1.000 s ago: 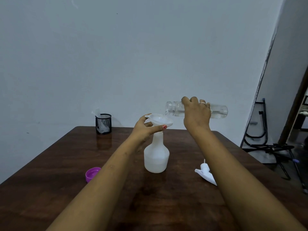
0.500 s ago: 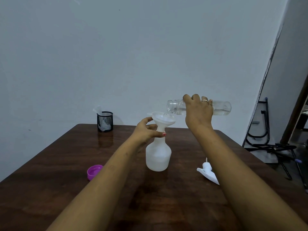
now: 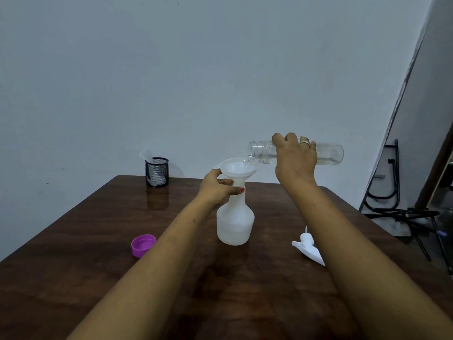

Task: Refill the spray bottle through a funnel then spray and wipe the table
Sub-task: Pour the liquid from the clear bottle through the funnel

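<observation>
Now seemingly fuller spray bottle (image 3: 235,224)

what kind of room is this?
Probably a plain home or office room: bare painted wall, dark wooden table, mesh pen cup, folded metal frame leaning at right.

The right hand (image 3: 295,163) is covering the middle of the clear bottle (image 3: 329,155); the right forearm (image 3: 343,241) is hiding part of the white spray head (image 3: 306,246); the left hand (image 3: 215,188) is masking the neck of the spray bottle (image 3: 235,222).
</observation>
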`<state>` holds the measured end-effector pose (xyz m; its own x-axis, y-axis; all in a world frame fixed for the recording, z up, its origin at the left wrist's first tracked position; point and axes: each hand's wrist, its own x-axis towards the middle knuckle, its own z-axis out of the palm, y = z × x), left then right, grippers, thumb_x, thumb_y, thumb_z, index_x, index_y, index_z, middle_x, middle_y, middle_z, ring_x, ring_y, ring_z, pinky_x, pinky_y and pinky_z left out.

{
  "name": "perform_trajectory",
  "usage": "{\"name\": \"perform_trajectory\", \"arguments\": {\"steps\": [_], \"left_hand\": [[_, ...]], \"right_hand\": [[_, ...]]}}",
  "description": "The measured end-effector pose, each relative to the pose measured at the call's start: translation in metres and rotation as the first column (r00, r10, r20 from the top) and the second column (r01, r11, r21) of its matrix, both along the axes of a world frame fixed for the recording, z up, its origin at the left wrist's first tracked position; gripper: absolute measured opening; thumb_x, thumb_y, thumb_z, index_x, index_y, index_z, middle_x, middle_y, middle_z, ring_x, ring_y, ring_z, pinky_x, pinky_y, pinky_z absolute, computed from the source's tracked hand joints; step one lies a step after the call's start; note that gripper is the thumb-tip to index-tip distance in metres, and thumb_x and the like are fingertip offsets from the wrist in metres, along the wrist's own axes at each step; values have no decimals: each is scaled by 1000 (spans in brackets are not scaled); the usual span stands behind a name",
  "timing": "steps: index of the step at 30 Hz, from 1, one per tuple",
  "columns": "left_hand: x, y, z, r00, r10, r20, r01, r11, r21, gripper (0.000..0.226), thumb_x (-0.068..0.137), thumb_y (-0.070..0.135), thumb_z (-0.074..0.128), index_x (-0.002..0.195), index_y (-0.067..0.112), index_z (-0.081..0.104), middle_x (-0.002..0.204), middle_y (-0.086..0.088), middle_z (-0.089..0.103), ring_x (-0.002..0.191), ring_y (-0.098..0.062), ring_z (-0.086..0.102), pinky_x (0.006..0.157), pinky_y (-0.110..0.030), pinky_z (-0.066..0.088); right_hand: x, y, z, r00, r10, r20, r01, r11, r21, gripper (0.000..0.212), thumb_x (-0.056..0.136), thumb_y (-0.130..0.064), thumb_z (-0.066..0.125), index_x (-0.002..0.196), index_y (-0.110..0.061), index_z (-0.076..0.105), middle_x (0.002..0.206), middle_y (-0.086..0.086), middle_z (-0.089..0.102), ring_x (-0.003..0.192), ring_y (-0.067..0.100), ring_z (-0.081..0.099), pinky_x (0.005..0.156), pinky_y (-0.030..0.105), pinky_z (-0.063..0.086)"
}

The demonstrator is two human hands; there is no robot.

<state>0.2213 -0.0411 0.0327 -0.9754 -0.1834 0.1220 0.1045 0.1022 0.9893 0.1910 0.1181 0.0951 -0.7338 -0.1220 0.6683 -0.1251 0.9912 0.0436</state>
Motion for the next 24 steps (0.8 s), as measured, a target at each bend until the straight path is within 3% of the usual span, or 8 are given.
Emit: {"name": "perform_trajectory", "arguments": {"steps": [13,17,24], "left_hand": [[8,5,11,998,-22,-64,21,1000,-21,73,71,16,81,133,15,43,109,-8,66,97,-15,56,76,-23,40],[14,7,14,997,-30,-69,29,999,-20,72,72,15,80,133,14,42,103,-4,63,93,-12,55,62,-14,38],[13,7,10,998,-28,-48,29,999,21,75,71,15,80,135,15,41,119,-9,61,100,-17,53,83,-28,38]], "right_hand": [[2,-1,-1,1000,-5,5,5,1000,13,55,80,8,57,128,-15,44,124,12,50,131,43,37,116,53,19],[1,1,1,1000,-12,4,12,1000,19,56,80,8,57,129,-15,43,125,13,49,132,44,36,116,53,18],[0,1,-2,1000,-8,16,8,999,33,54,81,7,57,129,-14,43,124,12,49,132,44,36,116,54,18]]}}
